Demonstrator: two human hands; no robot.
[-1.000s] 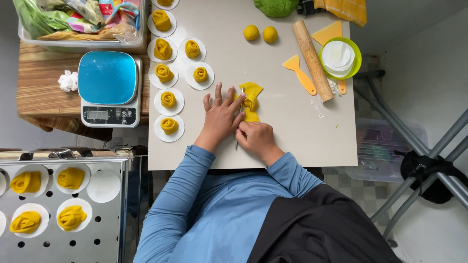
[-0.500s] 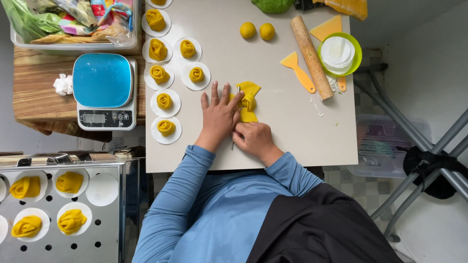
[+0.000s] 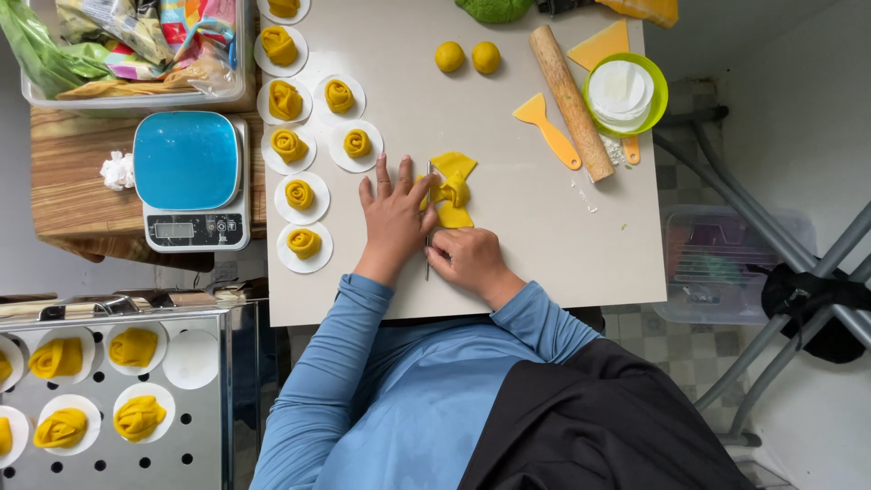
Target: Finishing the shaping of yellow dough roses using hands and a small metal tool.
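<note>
While left hand (image 3: 395, 220) flat pins dough (image 3: 451, 189), right hand (image 3: 467, 259) grips stick (image 3: 428, 218); several rosettes (image 3: 304, 243) left of it done, two balls (image 3: 467, 57) unshaped.

Grey table (image 3: 562, 263) w/ wood bench (image 3: 73, 195) beside, tiled floor (image 3: 699, 349) (daylight).

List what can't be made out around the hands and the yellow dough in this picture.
- Head view: the left hand covers the near edge of the folded yellow dough.
- The thin metal tool runs under the right hand; its grip is hidden.
- The green dough is cut off by the top edge.
- The scale display is too small to read.
</note>
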